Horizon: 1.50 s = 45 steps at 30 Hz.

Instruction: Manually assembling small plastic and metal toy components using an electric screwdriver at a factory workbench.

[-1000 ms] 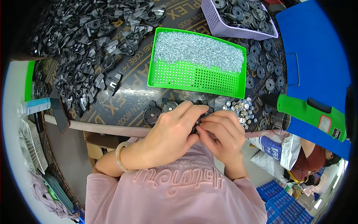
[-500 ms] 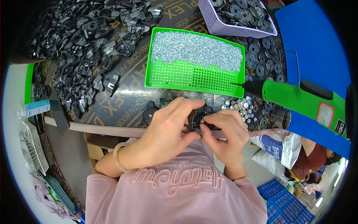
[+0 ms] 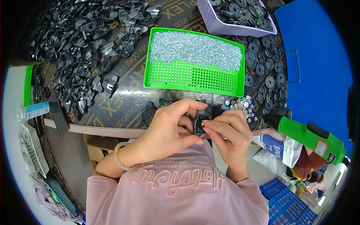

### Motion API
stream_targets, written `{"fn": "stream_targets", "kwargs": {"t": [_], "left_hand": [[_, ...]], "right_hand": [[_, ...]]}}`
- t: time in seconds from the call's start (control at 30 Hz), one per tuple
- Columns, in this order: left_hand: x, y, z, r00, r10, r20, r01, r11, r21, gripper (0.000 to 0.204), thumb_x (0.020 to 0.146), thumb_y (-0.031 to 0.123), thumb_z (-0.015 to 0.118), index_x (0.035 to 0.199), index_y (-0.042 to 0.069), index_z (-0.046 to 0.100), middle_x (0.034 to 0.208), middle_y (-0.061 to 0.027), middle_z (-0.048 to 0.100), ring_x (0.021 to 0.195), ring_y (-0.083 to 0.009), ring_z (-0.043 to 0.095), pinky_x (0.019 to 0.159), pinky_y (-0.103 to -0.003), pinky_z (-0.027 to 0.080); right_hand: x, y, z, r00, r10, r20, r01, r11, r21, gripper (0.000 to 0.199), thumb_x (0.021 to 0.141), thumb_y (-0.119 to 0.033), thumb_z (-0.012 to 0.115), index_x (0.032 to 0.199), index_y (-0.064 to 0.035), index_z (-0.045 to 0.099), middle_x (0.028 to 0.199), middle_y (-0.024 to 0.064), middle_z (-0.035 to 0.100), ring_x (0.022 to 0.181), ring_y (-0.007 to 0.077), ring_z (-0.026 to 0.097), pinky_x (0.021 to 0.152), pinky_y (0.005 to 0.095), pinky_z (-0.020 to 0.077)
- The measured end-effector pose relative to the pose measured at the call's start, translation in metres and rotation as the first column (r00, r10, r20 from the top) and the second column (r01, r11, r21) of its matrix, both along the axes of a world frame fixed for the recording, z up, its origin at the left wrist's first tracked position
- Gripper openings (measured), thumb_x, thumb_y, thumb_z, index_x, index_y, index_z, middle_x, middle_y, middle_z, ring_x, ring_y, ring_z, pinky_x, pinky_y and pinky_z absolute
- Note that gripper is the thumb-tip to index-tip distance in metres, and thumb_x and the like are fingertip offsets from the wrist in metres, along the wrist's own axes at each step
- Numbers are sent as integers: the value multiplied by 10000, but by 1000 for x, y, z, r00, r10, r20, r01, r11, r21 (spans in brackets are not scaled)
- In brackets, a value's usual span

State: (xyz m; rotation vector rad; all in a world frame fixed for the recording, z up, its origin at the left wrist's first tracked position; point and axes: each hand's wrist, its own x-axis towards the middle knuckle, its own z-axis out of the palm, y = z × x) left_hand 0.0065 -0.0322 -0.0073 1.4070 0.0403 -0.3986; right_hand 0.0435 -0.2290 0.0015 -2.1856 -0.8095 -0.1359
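As left hand (image 3: pixel 167 123) holds black part (image 3: pixel 197 126), right hand (image 3: pixel 231 131) pinching metal (image 3: pixel 202 124)

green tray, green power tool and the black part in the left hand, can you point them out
Green tray (image 3: pixel 193 78), head view: bare perforated floor.
Green power tool (image 3: pixel 298 132), head view: green body.
Black part (image 3: pixel 197 125), head view: the dark face left uncovered between the hands.
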Motion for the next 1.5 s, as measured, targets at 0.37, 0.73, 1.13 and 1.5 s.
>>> {"fn": "stream_targets", "kwargs": {"t": [0.37, 0.73, 1.13, 1.5], "left_hand": [[2, -6, -8, 998, 23, 56, -20, 998, -62, 708, 691, -151, 794, 1313, 11, 498, 1088, -79, 547, 863, -104, 664, 741, -236, 603], [5, 5, 6, 1000, 28, -12, -29, 992, -121, 728, 710, -237, 716, 1349, -29, 437, 1273, -179, 532, 998, -232, 693, 820, -280, 611], [-9, 16, 9, 973, 229, 14, -225, 963, -150, 724, 716, -218, 727, 1352, -27, 441, 1186, -148, 542, 964, -169, 676, 825, -285, 616], [-1, 18, 2, 962, 261, 74, -245, 953, -177, 745, 713, -227, 715, 1369, -40, 417, 1177, -144, 550, 1007, -168, 628, 867, -335, 619]], "right_hand": [[-7, -9, 10, 995, -93, -30, 94, 995, 39, 255, 681, -36, 820, 930, -77, 780, 869, 30, 665, 827, 215, 596, 728, 337, 477], [45, -145, -13, 815, -580, -11, 554, 784, -280, 233, 793, 16, 729, 1024, 3, 700, 878, 90, 712, 789, 107, 643, 637, 264, 478], [110, -87, -60, 943, -265, 200, 316, 899, -302, 392, 771, -72, 784, 1150, -67, 682, 1004, 132, 651, 918, 316, 624, 804, 401, 491], [107, -88, -57, 897, -327, 299, 411, 866, -285, 246, 874, -44, 614, 1113, -16, 663, 1047, 174, 663, 969, 341, 634, 913, 432, 473]]}}
